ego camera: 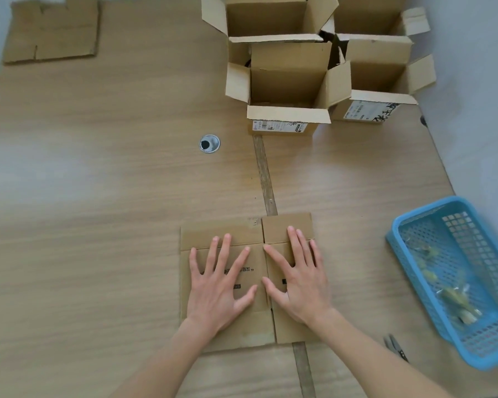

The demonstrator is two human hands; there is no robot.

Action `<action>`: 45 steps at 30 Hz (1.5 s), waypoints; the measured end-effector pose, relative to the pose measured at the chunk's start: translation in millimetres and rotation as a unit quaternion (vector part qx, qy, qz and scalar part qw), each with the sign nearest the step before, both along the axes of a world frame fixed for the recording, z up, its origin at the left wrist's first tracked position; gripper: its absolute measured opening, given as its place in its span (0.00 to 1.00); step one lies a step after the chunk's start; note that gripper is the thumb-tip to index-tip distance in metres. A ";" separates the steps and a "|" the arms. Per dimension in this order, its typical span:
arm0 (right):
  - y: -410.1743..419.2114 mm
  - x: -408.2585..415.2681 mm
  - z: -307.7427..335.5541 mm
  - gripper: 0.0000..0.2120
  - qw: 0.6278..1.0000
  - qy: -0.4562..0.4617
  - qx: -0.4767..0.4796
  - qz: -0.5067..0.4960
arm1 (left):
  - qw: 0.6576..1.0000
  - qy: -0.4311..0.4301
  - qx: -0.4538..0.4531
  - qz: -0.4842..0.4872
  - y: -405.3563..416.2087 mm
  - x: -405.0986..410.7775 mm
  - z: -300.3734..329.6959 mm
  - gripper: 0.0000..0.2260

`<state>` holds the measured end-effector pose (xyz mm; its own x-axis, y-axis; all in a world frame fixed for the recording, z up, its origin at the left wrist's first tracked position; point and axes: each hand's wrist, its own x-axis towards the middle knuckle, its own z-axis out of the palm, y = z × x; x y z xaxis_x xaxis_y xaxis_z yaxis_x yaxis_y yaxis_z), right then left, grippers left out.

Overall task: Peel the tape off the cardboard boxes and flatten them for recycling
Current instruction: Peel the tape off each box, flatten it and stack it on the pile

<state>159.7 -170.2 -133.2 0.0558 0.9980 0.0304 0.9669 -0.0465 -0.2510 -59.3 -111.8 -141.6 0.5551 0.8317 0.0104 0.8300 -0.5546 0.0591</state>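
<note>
Both hands, the left hand (219, 278) and the right hand (298, 275), lie with fingers spread on the flattened box (213, 235) near the desk (98, 182) front edge. I think pressing along the folds gives a flat result. Four open boxes (285, 90) wait behind, one flat piece (52, 30) lies far left, one blue basket (400, 225) right.

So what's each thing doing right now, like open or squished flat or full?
Left hand: open, pressing flat on the box.
Right hand: open, pressing flat on the box.
Flattened box: squashed flat under both hands.
Flat cardboard: lying flat, far left corner.
Nearest upright box: standing, flaps open.
Other upright boxes: standing, flaps open.
Blue basket: holds peeled tape scraps.
Scissors: lying beside the basket.
</note>
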 end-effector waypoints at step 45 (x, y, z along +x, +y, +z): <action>37.7 -68.4 187.4 0.33 0.951 0.224 -0.023 -0.214 | 0.902 -0.240 -0.154 0.325 17.6 -67.0 192.2 0.54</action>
